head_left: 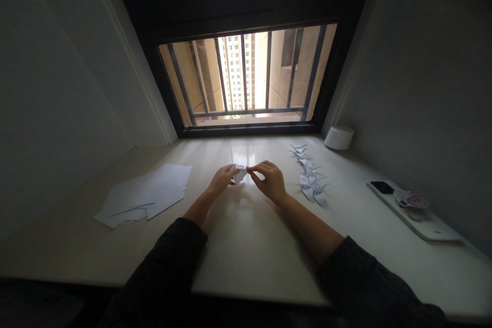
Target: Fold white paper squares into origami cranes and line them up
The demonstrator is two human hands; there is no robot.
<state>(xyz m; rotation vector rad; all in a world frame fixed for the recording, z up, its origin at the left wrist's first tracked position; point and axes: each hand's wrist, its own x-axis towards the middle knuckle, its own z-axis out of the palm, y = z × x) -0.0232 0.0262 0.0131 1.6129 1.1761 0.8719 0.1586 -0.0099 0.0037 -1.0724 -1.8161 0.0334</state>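
One small piece of folded white paper (pixel 240 174) is at the middle of the scene, between your left hand (pixel 221 180) and your right hand (pixel 269 180). Your left hand is closed around its left side, with the thumb lying over the top. Your right hand pinches the paper's right tip between thumb and forefinger. The finer creases are too small to make out, and whether the paper touches the surface below cannot be told.

You wear dark sleeves (pixel 165 253), and your forearms reach in from the near edge of a pale, glossy sill (pixel 255 261). On the left of the sill, well apart from your left hand, lies a loose, overlapping spread of white paper sheets (pixel 156 192).

To the right of your right hand, several folded paper figures (pixel 307 183) with thin points form a line running from far to near, crowded closely together. Farther right, a phone (pixel 432 227) lies flat, with a round, patterned attachment (pixel 410 199) on its back. Beyond it, at the far right, a white, rounded container (pixel 340 138) stands against the wall. At the far side, you face a dark-framed window (pixel 257 77) with upright bars and a tall building (pixel 235 64) outside.
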